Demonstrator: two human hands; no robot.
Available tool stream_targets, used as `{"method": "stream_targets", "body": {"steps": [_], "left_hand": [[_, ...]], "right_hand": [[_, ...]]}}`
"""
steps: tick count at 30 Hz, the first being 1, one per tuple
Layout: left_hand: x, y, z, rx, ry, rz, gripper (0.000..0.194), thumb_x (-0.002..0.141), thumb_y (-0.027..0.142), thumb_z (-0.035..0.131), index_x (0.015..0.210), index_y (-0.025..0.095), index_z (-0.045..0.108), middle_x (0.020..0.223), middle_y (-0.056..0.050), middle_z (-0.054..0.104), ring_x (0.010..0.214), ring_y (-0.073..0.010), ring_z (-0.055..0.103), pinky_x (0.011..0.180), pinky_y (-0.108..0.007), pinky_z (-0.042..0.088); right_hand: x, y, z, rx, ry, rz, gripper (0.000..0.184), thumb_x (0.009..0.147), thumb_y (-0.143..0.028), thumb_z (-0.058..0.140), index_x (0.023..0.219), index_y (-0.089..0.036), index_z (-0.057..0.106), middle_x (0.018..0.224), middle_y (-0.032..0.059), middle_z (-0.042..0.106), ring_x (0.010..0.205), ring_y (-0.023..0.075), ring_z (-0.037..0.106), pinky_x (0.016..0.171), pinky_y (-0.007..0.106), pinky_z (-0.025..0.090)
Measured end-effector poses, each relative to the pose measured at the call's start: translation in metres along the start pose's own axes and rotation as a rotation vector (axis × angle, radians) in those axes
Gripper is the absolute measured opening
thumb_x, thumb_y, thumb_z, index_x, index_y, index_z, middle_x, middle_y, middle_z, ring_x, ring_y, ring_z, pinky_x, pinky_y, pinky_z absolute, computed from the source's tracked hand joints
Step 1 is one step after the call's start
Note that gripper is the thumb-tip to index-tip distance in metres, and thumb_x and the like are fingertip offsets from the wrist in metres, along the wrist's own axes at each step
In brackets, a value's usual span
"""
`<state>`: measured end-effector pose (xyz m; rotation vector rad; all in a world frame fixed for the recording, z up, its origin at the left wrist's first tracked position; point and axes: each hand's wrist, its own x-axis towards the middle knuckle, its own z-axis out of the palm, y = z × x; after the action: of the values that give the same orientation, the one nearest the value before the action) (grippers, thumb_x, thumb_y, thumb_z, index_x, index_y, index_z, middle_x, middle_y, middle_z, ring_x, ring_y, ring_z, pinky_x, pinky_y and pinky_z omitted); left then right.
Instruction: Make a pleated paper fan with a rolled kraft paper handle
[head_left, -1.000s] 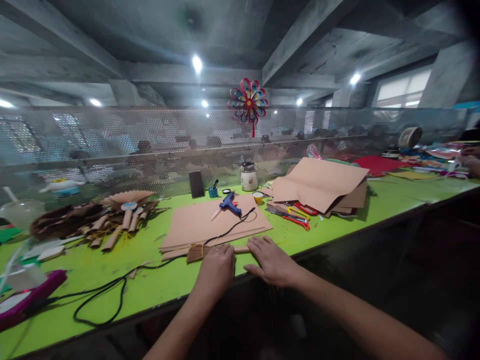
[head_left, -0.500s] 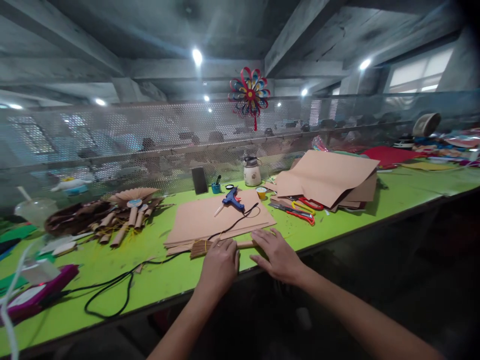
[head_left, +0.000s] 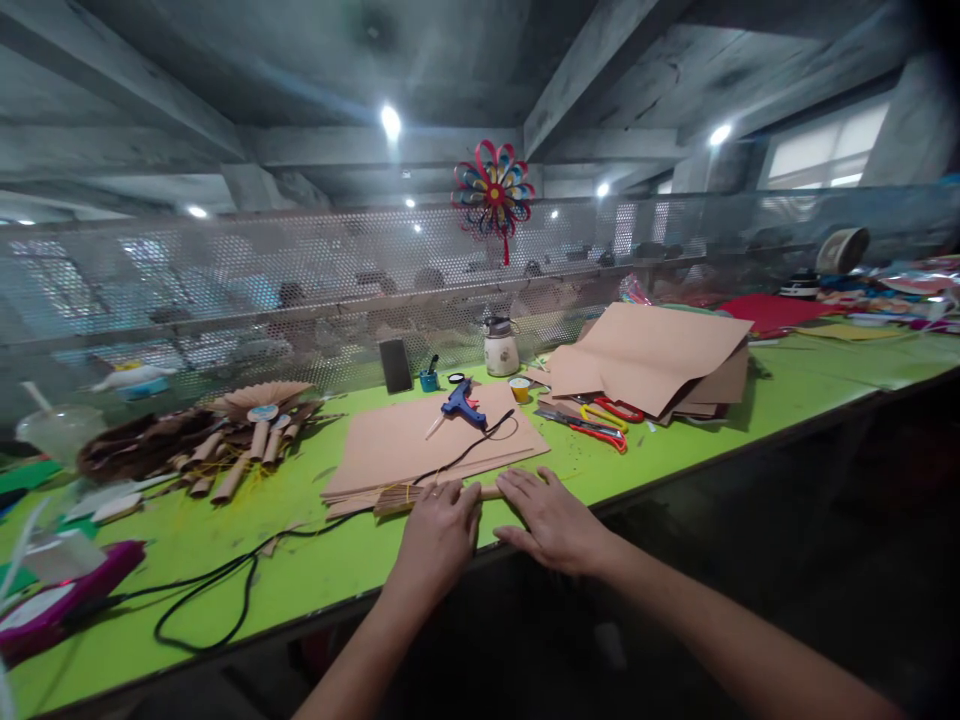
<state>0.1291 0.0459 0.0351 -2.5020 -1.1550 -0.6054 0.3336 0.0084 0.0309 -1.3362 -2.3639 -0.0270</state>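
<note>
A brown paper fan [head_left: 396, 500], folded in narrow pleats and tied with yellow string, lies near the table's front edge with its rolled paper handle [head_left: 491, 492] pointing right. My left hand [head_left: 442, 530] is closed over the part where pleats and handle meet, hiding it. On the handle's right end rest the flat, outstretched fingers of my right hand [head_left: 551, 520], thumb apart. Just beyond both hands is a stack of brown paper sheets [head_left: 375, 445], with a blue glue gun [head_left: 463, 405] lying on top.
Scissors [head_left: 600, 415] and a red-handled cutter [head_left: 592, 432] lie right of the stack, before large brown sheets [head_left: 652, 350]. A black cord [head_left: 247, 555] loops across the left front. Finished-looking paper fans [head_left: 259, 425] are heaped at left. A flask [head_left: 501, 348] stands behind.
My right hand has slid slightly left along the handle, so less of it shows between my hands. The whole view has shifted a little.
</note>
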Motion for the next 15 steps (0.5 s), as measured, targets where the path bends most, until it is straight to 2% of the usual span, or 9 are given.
{"method": "stream_targets", "body": {"steps": [7,15], "left_hand": [[0.000,0.002,-0.005,0.049,0.008,-0.014,0.023,0.093,0.018,0.053,0.111,0.018,0.068,0.097,-0.010,0.071,0.093,-0.0263,0.065,0.094,-0.049,0.047],[-0.001,0.003,-0.004,0.030,-0.020,-0.038,0.024,0.090,0.017,0.058,0.112,0.017,0.067,0.098,-0.011,0.071,0.095,-0.0273,0.064,0.095,-0.049,0.046]], "right_hand": [[-0.009,0.003,0.012,0.026,0.211,0.020,0.049,0.098,-0.048,0.049,0.134,-0.015,0.055,0.140,0.0126,0.058,0.133,0.0273,0.047,0.116,0.052,0.025],[-0.006,0.006,0.012,0.021,0.152,0.010,0.053,0.097,-0.051,0.049,0.135,-0.015,0.055,0.139,0.0140,0.058,0.131,0.0280,0.050,0.114,0.053,0.029]]}}
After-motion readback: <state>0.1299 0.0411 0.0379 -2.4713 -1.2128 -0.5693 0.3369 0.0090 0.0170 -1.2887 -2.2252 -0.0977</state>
